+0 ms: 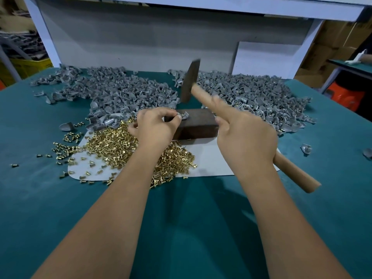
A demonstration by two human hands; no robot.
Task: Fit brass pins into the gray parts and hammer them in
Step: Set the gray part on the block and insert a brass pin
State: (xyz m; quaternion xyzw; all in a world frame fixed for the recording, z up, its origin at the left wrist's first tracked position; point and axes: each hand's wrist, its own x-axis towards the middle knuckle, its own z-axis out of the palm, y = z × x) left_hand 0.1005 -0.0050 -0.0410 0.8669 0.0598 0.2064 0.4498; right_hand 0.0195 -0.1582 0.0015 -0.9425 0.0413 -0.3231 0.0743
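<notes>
My left hand (155, 127) pinches a small gray part (184, 115) with a brass pin in it, held on the top left of a dark block (198, 124). My right hand (244, 133) grips the wooden handle of a hammer (190, 81), index finger stretched along the handle. The blurred hammer head hangs raised above the block, just over the part. A heap of loose brass pins (114, 141) lies on a white sheet (209, 160) under my left wrist.
Two big piles of gray parts (112, 91) (255, 97) spread across the back of the green table (181, 218). A white panel (141, 37) walls off the rear. Stray pins and a few gray parts (306, 149) lie scattered left and right.
</notes>
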